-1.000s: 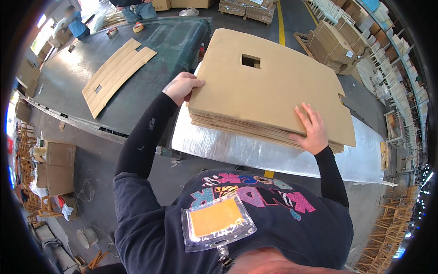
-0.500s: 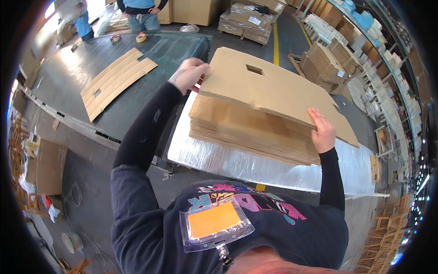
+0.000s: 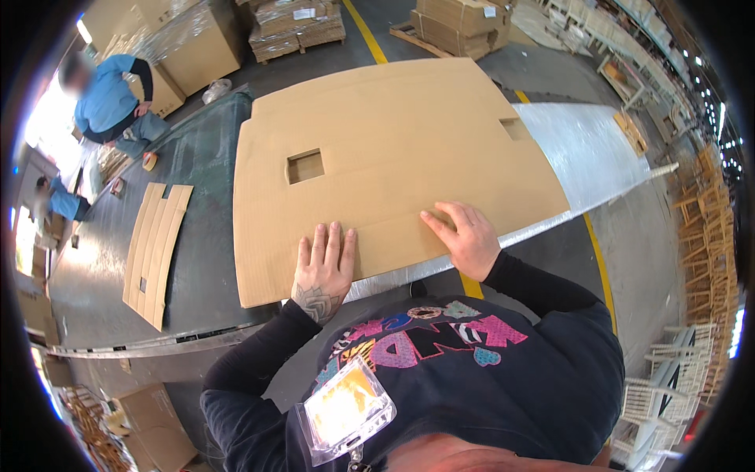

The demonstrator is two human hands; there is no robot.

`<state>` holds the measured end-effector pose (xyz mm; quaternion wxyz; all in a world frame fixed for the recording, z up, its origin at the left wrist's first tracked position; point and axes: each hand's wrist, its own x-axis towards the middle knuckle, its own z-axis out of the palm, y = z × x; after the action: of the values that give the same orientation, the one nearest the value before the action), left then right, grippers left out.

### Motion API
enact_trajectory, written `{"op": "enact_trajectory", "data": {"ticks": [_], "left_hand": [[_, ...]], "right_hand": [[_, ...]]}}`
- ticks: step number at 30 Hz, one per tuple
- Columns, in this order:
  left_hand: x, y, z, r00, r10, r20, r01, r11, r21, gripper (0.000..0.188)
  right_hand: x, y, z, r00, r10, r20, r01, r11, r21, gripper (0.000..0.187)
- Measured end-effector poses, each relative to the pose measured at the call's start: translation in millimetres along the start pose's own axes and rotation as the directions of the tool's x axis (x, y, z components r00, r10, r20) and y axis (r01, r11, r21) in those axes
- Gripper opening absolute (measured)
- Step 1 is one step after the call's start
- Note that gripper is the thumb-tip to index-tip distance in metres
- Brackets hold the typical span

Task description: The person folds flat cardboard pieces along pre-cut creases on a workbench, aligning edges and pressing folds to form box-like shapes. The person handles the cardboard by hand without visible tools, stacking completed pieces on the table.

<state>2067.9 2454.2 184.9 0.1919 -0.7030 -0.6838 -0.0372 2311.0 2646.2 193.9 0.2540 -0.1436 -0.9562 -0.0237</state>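
A large flat cardboard sheet [image 3: 393, 149] lies in front of me, with a square cut-out near its left side and a notch toward the right. My left hand [image 3: 326, 263] rests on its near left part, fingers spread flat. On the near edge farther right, my right hand [image 3: 465, 236] touches the sheet with thumb and fingers apart. Beneath shows a long surface wrapped in shiny film [image 3: 586, 141], sticking out on the right. Whatever stack lies under the sheet is hidden.
To the left, a dark green table [image 3: 200, 204] bears a slotted cardboard strip [image 3: 157, 256] and a tape roll [image 3: 149, 161]. Beyond it stands a person in blue [image 3: 114, 98]. Strapped cardboard stacks [image 3: 460, 27] stand behind; wooden chairs [image 3: 708, 236] are at far right.
The cardboard sheet, tilted up in both hands before, now lies flat. My hands have moved from its ends to its near part and opened. My view has turned to the right.
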Motion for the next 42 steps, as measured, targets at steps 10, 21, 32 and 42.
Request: {"op": "enact_trajectory", "data": {"ticks": [10, 21, 32, 42], "left_hand": [[17.8, -31.1, -2.7, 0.957, 0.125, 0.261, -0.008, 0.913, -0.407, 0.052], [49.1, -16.1, -30.4, 0.982, -0.002, 0.190, 0.077, 0.918, -0.388, 0.037], [45.4, 27.4, -47.0, 0.969, 0.088, 0.232, -0.004, 0.940, -0.342, 0.024], [142.3, -23.4, -119.7, 0.772, 0.193, 0.606, 0.047, 0.933, -0.356, 0.018]], "right_hand": [[5.7, 23.5, 3.3, 0.939, -0.037, 0.343, -0.020, 0.987, 0.162, 0.044], [54.6, 44.9, 1.3, 0.780, -0.180, 0.600, -0.025, 0.948, 0.317, 0.021], [161.1, 56.8, 118.2, 0.930, -0.289, 0.227, 0.250, 0.950, 0.186, 0.057], [153.7, 50.2, 124.8, 0.914, -0.229, 0.334, 0.170, 0.966, 0.196, 0.053]]}}
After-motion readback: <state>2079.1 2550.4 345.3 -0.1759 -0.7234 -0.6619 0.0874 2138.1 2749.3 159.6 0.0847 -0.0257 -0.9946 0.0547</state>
